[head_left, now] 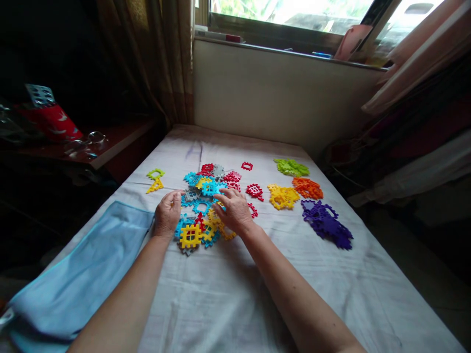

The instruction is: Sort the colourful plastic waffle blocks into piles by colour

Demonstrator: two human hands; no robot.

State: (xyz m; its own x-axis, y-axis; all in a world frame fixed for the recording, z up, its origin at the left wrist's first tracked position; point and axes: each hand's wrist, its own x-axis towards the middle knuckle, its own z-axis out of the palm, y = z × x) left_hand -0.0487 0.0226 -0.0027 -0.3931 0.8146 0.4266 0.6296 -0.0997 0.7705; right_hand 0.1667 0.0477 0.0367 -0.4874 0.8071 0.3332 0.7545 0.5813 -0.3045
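A mixed pile of flat plastic interlocking pieces in blue, yellow, red and grey lies on the cloth-covered surface between my hands. My left hand rests against the pile's left side, its fingers curled in and partly hidden; whether it holds a piece cannot be seen. Over the right side of the pile reaches my right hand, fingers apart and bent down, touching or just above a blue window-like piece. A yellow square piece lies at the near edge of the pile.
Sorted heaps lie to the right: green pieces, orange pieces, yellow pieces and purple pieces. Several red pieces sit nearer the pile. At left are a yellow triangle, a green piece and a blue cloth bag.
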